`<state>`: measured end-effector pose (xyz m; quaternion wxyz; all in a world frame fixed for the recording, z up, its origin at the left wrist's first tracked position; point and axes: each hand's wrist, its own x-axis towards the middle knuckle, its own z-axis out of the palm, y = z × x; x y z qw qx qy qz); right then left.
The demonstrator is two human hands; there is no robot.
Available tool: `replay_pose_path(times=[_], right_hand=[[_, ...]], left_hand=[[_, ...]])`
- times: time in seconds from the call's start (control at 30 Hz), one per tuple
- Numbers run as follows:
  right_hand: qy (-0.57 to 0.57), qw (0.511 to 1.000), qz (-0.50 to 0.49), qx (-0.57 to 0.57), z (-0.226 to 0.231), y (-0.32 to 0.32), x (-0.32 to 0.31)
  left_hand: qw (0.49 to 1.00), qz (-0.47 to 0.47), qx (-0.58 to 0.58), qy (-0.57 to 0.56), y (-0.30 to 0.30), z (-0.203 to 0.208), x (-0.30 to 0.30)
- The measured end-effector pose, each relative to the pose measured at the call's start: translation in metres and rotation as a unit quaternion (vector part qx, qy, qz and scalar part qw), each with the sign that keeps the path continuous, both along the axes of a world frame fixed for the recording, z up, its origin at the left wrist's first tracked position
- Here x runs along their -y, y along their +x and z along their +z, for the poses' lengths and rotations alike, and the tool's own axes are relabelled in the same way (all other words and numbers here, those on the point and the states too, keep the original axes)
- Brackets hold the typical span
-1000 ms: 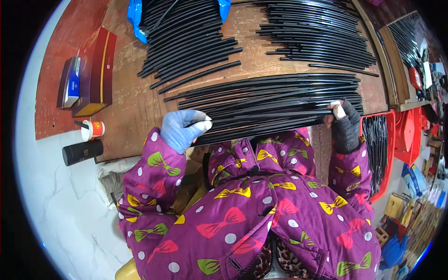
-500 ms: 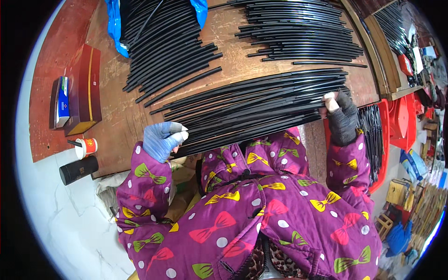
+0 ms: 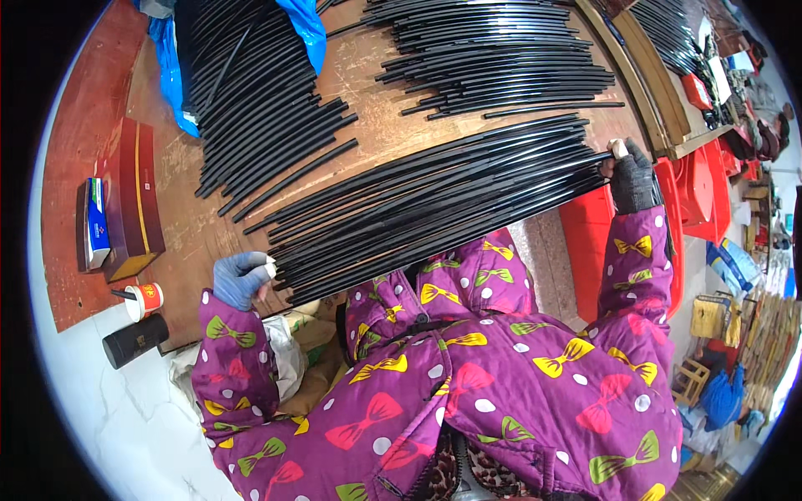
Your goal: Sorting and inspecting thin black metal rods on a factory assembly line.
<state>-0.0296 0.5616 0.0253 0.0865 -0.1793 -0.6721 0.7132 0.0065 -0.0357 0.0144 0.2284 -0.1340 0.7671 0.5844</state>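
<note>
A bunch of thin black rods point(image 3: 426, 188) lies fanned across the near edge of the wooden table in front of me. My left hand point(image 3: 242, 280), in a blue-grey glove with pale fingertips, is closed in a pinch at the left ends of the nearest rods. At the other end my right hand point(image 3: 631, 177), in a dark fingerless glove, has thumb and fingers closed on the tip of a rod that sticks out past the others. The rods between my hands rest side by side, slightly staggered at both ends.
A second pile of black rods point(image 3: 501, 58) lies at the back, and another spills from a blue plastic bag point(image 3: 302, 33) at far left. Dark red boxes point(image 3: 138, 200), a paper cup point(image 3: 146, 301) and a black cylinder point(image 3: 135, 341) stand left. A red plastic bin point(image 3: 589, 238) sits right.
My hands have spread apart, the left one out to the rods' left ends and the right one out to the right tips. The whole view has shifted and turned a little.
</note>
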Motion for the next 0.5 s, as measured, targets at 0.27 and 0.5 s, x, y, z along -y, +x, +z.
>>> replay_pose_path(times=[0.27,0.5], right_hand=[[0.476,0.880,-0.007,0.004,0.000,-0.026,-0.003],[0.721,0.640,0.264,0.020,0.008,-0.103,0.064]], left_hand=[[0.997,0.020,-0.030,-0.072,0.005,-0.004,0.001],[0.977,-0.046,-0.052,-0.203,-0.015,0.028,-0.011]])
